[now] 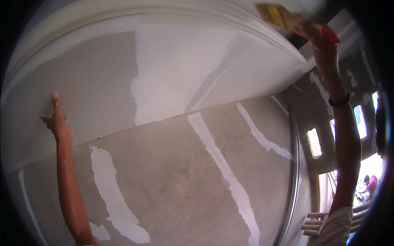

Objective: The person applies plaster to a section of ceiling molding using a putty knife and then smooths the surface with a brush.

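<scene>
My right hand is raised at the upper right, closed around a wide, flat paintbrush. The brush has a yellowish head and red at the end of its handle; motion blurs it. It is held in front of the white cornice. At the left, my left hand reaches up with index finger and thumb spread, holding nothing visible. Its fingertips are at a grey unpainted patch of the smooth surface, seemingly touching it. White coating covers the area right of that patch. White specks dot my left hand and forearm.
Below is a bare grey wall with white filler strips. A metal pipe runs up its right edge. Farther right are small window openings, several wooden poles, and a person in pink outside.
</scene>
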Motion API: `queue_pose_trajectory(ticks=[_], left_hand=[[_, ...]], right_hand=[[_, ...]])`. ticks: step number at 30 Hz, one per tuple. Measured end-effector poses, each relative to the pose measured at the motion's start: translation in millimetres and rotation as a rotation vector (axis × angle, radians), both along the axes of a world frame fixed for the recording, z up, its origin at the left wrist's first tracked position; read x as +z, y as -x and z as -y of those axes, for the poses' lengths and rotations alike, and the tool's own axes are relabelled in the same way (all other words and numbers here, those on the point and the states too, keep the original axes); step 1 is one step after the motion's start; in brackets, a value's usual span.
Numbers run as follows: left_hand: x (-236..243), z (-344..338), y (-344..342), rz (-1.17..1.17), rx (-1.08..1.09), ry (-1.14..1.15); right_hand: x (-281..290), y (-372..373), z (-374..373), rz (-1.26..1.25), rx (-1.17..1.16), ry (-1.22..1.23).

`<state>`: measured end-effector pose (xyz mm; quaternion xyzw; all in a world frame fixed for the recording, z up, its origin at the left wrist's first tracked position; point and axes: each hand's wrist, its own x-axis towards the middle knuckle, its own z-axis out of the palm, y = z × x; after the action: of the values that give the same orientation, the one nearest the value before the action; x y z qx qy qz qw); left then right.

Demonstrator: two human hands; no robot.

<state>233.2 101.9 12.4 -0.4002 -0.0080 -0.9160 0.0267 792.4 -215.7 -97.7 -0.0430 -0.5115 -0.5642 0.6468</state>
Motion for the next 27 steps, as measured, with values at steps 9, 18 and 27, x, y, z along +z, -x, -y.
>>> queue_pose_trajectory(ticks=[9, 18, 27], left_hand=[[3, 9, -7, -0.042, -0.06, -0.005], [2, 22, -22, -0.071, -0.054, -0.024], [-4, 7, -4, -0.061, -0.054, 0.0]], right_hand=[[53, 35, -21, 0.445, 0.035, 0.15], [12, -163, 0, -0.167, 0.012, 0.144], [38, 64, -23, 0.703, 0.098, 0.106]])
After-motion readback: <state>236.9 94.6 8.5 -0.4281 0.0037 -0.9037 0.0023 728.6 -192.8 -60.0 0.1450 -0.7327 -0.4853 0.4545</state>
